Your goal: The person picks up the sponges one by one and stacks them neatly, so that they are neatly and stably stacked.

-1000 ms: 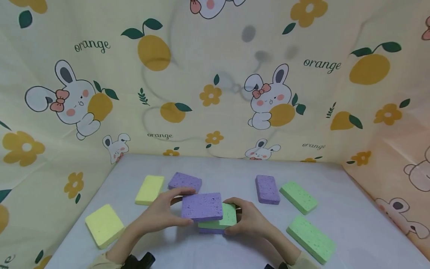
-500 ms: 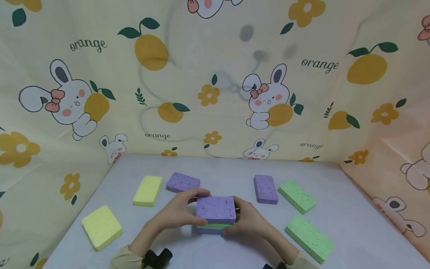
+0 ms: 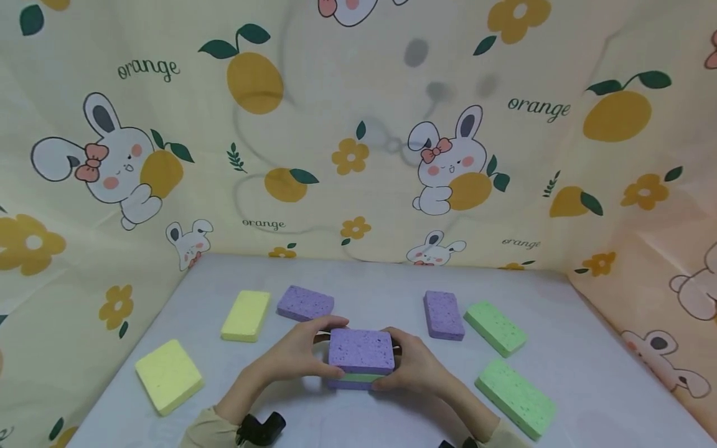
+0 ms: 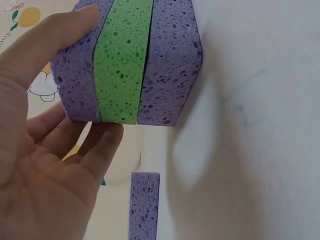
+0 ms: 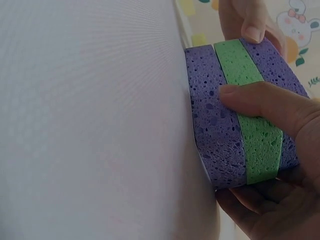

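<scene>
A stack of three sponges sits on the white table: purple on top, green in the middle, purple below. My left hand holds its left end, thumb at the near side and fingers at the far side. My right hand holds the right end the same way. In the left wrist view the stack lies between my thumb and fingers. The right wrist view has the stack with my thumb across its layers.
Loose sponges lie around: two yellow at the left, purple ones behind the stack, two green at the right. Rabbit-print cloth walls close in the back and both sides.
My left hand slid the top purple sponge rightward and down onto the green one. The three layers now sit squared up between both hands.
</scene>
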Action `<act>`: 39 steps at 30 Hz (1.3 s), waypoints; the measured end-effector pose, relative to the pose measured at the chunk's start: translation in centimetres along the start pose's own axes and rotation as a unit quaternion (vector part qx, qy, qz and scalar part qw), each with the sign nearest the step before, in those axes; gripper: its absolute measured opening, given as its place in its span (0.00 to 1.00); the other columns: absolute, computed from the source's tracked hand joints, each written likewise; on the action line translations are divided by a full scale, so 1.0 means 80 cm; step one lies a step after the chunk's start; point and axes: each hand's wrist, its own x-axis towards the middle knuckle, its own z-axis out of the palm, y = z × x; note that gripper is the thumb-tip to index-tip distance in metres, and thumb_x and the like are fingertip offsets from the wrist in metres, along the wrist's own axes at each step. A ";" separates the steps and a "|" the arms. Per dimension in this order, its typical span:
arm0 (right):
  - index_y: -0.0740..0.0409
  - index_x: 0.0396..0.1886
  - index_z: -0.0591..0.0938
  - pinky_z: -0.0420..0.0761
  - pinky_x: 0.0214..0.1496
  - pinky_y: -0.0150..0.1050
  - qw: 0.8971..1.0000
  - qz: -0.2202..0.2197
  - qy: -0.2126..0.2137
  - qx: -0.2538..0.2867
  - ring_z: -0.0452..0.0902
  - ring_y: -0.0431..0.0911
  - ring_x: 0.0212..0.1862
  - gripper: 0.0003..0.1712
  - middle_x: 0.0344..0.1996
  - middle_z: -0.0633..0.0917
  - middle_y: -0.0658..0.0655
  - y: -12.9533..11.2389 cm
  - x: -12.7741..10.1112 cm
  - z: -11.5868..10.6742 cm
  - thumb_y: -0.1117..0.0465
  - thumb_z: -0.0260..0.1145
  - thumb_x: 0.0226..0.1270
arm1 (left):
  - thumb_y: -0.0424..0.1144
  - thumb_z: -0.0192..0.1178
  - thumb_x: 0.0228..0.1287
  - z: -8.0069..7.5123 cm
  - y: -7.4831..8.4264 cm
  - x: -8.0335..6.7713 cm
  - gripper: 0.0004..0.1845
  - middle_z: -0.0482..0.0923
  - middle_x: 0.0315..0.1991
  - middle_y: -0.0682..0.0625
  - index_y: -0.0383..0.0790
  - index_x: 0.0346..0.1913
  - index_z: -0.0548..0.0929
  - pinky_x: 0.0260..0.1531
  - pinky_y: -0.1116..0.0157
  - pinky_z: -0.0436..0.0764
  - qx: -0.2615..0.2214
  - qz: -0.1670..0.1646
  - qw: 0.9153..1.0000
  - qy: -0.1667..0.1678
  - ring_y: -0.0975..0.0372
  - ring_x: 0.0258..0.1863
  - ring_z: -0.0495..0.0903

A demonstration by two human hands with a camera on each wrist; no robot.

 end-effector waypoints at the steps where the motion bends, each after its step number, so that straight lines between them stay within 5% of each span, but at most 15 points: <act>1: 0.55 0.50 0.71 0.73 0.51 0.41 1.000 0.000 0.001 0.001 0.75 0.46 0.47 0.40 0.44 0.78 0.48 0.000 0.000 0.000 0.62 0.79 0.31 | 0.52 0.73 0.34 0.000 0.000 0.000 0.44 0.67 0.55 0.63 0.51 0.60 0.66 0.55 0.68 0.66 0.001 0.000 1.000 0.000 0.68 0.54 0.66; 12: 0.56 0.52 0.69 0.74 0.49 0.37 1.000 -0.005 0.000 0.021 0.74 0.45 0.46 0.43 0.43 0.77 0.49 0.014 0.003 0.002 0.62 0.79 0.30 | 0.53 0.73 0.34 0.003 -0.002 0.001 0.44 0.67 0.55 0.59 0.54 0.60 0.65 0.55 0.65 0.66 0.000 0.008 1.000 0.003 0.67 0.54 0.66; 21: 0.46 0.50 0.70 0.74 0.50 0.37 1.000 -0.012 0.000 0.003 0.74 0.41 0.47 0.43 0.44 0.77 0.45 0.053 0.011 0.008 0.50 0.80 0.28 | 0.55 0.73 0.33 0.004 -0.001 0.001 0.44 0.68 0.55 0.60 0.54 0.59 0.66 0.55 0.67 0.66 0.009 -0.010 1.000 0.008 0.67 0.55 0.66; 39: 0.45 0.49 0.71 0.72 0.51 0.36 1.000 -0.011 -0.003 0.011 0.73 0.40 0.47 0.42 0.43 0.77 0.44 0.050 0.012 0.008 0.53 0.80 0.28 | 0.53 0.74 0.32 0.002 0.000 -0.001 0.44 0.68 0.55 0.58 0.53 0.58 0.67 0.55 0.66 0.66 0.007 -0.013 1.000 0.007 0.66 0.54 0.67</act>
